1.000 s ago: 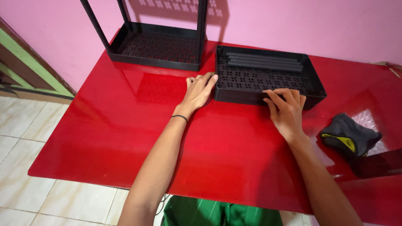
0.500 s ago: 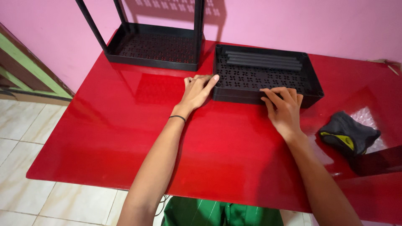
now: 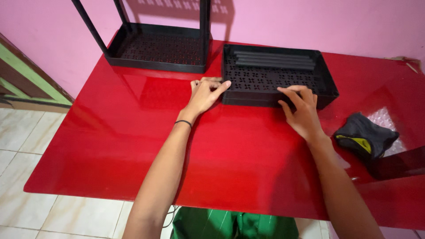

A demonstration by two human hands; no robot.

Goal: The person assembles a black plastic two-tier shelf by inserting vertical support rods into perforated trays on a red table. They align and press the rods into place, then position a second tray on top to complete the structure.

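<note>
- Head view, nearest first: green clothing point(image 3: 230, 225) at the bottom edge, both forearms reaching out over a glossy red table point(image 3: 133, 146).
- Left wrist wears a thin black band point(image 3: 183, 123).
- Left hand point(image 3: 204, 94) lies flat, fingers extended, fingertips touching the near-left corner of the black perforated tray point(image 3: 274, 77). Not closed on anything.
- Right hand point(image 3: 301, 110) rests on the tray's near wall toward its right end, fingers draped over the rim and loosely curled. Contact, but no full grasp as far as I can tell.
- Right of that hand, well apart from the tray: a crumpled dark cloth point(image 3: 365, 138) with a yellow-green patch, lying partly on a bit of clear plastic wrap.
- The tray sits at mid-table, right of centre, flat on its base. Several black tubes point(image 3: 274, 61) lie loose side by side along its far wall.
- Handling judgement: moulded plastic, likely light and fairly stiff, thin walls may flex somewhat. The glossy top should let it slide easily. Best hold is the rim at two opposite corners or the short ends; keep it level or the tubes will roll.
- Farther back left: a second black tray point(image 3: 155, 51) of the same kind, with upright posts point(image 3: 204, 20) in its corners, close to the pink wall point(image 3: 332, 22).
</note>
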